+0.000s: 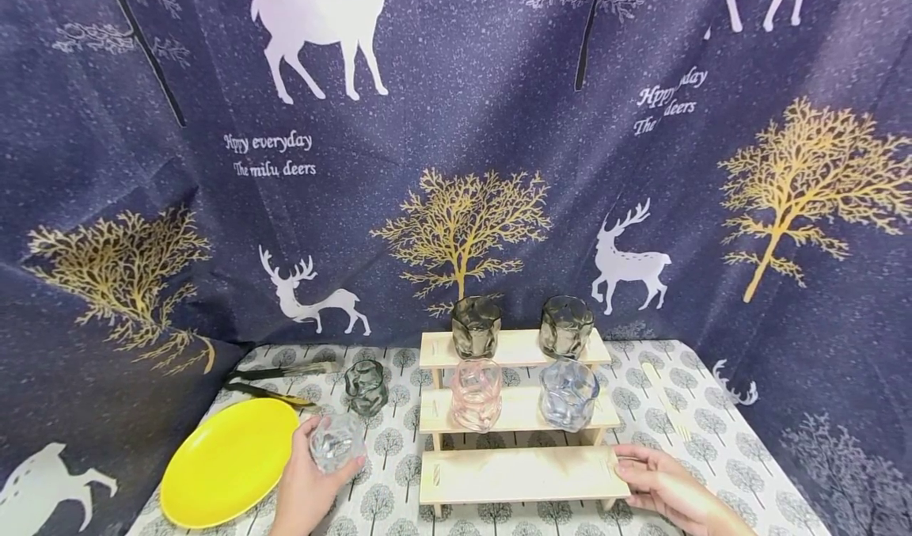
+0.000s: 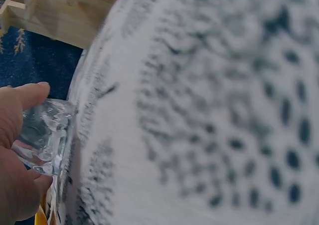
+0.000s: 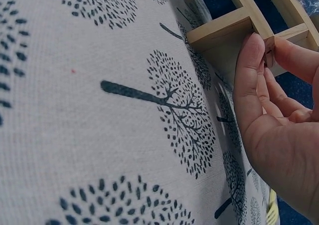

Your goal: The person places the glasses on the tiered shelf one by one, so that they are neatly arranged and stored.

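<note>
In the head view my left hand (image 1: 305,484) holds a clear glass (image 1: 336,443) with a wavy wall, between the yellow plate and the wooden stand. Thumb and fingers wrap the same glass in the left wrist view. My right hand (image 1: 663,484) grips the right end of the lowest step (image 1: 523,473) of a three-step wooden stand; the right wrist view shows thumb and fingertips pinching the wood edge. Two smoky grey glasses (image 1: 476,328) stand on the top step. On the middle step are a pink glass (image 1: 476,397) and a bluish glass (image 1: 568,397).
A dark grey-green glass (image 1: 366,388) stands on the tree-print tablecloth (image 1: 388,445), left of the stand. The yellow plate (image 1: 228,465) lies at far left, with dark-handled utensils (image 1: 285,371) behind it. Pale cutlery (image 1: 666,397) lies at right. A deer-print curtain (image 1: 456,124) hangs behind.
</note>
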The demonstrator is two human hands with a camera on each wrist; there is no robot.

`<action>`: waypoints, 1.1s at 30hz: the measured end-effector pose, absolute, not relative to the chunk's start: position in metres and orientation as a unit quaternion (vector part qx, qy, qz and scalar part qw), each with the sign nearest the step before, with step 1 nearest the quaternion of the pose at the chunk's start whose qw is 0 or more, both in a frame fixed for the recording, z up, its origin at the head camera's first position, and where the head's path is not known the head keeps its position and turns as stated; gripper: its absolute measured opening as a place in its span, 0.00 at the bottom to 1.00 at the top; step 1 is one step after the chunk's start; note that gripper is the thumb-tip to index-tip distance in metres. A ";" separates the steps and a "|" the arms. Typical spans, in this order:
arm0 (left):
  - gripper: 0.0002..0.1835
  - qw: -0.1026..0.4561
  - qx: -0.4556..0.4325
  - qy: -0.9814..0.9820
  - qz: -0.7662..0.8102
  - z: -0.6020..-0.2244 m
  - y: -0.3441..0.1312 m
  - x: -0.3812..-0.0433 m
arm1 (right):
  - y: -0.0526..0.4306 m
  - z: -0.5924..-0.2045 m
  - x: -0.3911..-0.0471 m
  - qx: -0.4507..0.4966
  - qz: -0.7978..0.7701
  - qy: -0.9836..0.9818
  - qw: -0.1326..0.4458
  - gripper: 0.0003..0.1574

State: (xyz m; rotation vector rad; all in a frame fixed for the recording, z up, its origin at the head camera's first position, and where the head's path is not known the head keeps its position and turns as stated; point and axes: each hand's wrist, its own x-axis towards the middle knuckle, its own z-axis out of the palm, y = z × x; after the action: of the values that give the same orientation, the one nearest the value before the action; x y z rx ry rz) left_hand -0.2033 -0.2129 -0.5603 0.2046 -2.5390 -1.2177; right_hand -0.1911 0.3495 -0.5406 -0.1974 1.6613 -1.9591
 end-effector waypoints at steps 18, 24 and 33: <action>0.54 0.168 0.064 -0.822 -0.541 -0.523 -0.182 -0.186 | 0.349 -0.541 -0.194 -0.059 -0.723 0.631 0.274 0.33; 0.53 0.176 0.032 -0.828 -0.531 -0.504 -0.162 -0.174 | 0.349 -0.541 -0.193 -0.063 -0.724 0.630 0.274 0.33; 0.53 0.160 -0.018 -0.827 -0.538 -0.490 -0.130 -0.158 | 0.350 -0.542 -0.192 -0.070 -0.729 0.623 0.275 0.30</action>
State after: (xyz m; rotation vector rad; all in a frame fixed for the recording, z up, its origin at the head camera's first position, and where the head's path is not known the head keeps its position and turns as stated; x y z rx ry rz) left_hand -0.1582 -0.1298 -0.4900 -0.0513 -2.3626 -1.5373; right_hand -0.1925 0.3499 -0.5417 -0.1883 1.6749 -1.9581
